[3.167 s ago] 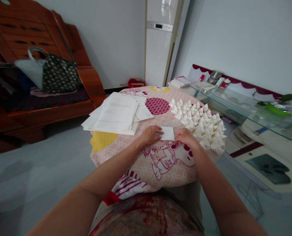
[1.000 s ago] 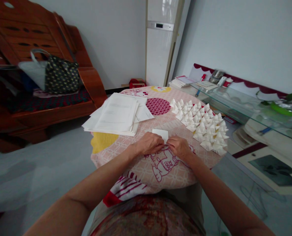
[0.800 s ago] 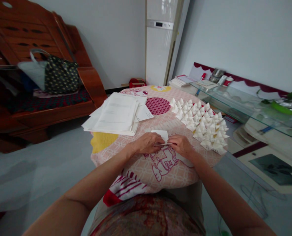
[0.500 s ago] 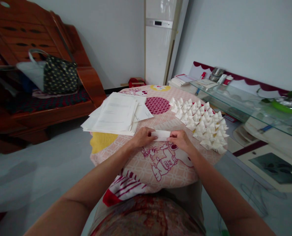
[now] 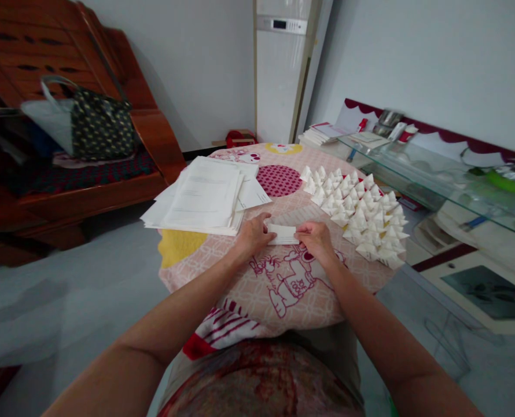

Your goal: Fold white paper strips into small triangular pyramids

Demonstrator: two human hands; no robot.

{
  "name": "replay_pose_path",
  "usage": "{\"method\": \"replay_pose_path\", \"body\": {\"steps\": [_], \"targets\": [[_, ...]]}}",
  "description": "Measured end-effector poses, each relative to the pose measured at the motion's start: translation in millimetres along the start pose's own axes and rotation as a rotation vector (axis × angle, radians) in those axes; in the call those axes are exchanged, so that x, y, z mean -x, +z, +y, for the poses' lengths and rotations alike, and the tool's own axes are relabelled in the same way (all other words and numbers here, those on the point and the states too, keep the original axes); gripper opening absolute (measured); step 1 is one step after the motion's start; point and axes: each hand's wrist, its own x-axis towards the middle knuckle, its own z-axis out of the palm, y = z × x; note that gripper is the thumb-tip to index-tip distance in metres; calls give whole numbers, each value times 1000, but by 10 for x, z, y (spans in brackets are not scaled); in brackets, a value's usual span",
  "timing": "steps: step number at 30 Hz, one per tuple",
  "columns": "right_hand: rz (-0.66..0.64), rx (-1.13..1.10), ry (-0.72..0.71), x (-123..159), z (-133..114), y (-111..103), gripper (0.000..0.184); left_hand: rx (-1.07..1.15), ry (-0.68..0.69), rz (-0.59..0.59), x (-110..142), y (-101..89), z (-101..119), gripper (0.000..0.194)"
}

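A small folded piece of white paper [image 5: 282, 235] lies between my two hands over the round table's patterned cloth [image 5: 235, 304]. My left hand [image 5: 253, 237] has its thumb on the paper's left end, the forefinger lifted a little from it; its other fingers are hidden. At the right end, my right hand [image 5: 316, 238] pinches the paper between thumb and fingers. Just beyond them lies a flat printed sheet [image 5: 295, 215]. To the left is a stack of white paper sheets [image 5: 201, 194]. Rows of folded, pointed paper pieces [image 5: 357, 214] stand to the right.
A glass-topped stand [image 5: 435, 174] with papers, cups and a green bowl [image 5: 511, 182] runs close along the right. A wooden bench [image 5: 149, 139] holding a dotted bag [image 5: 101, 124] is at the left. Behind the table rises a tall white appliance [image 5: 279, 75].
My left forefinger has lifted away from the folded paper, and more of the paper's face shows. The right hand keeps its pinch. The view has shifted slightly.
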Motion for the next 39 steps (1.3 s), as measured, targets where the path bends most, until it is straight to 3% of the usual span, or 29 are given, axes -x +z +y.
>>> {"method": "replay_pose_path", "body": {"steps": [8,18,30,39], "targets": [[-12,55,38,17,-8,-13,19,-57,6,31,32,9,29,63],[-7,123,-16,-47,77,0,27,-38,2,11,4,12,13,63],[2,95,28,-10,9,2,30,-47,-27,-6,1,-9,54,62],[-14,232,12,-54,-61,-13,30,-74,-12,-19,20,2,77,64]]}}
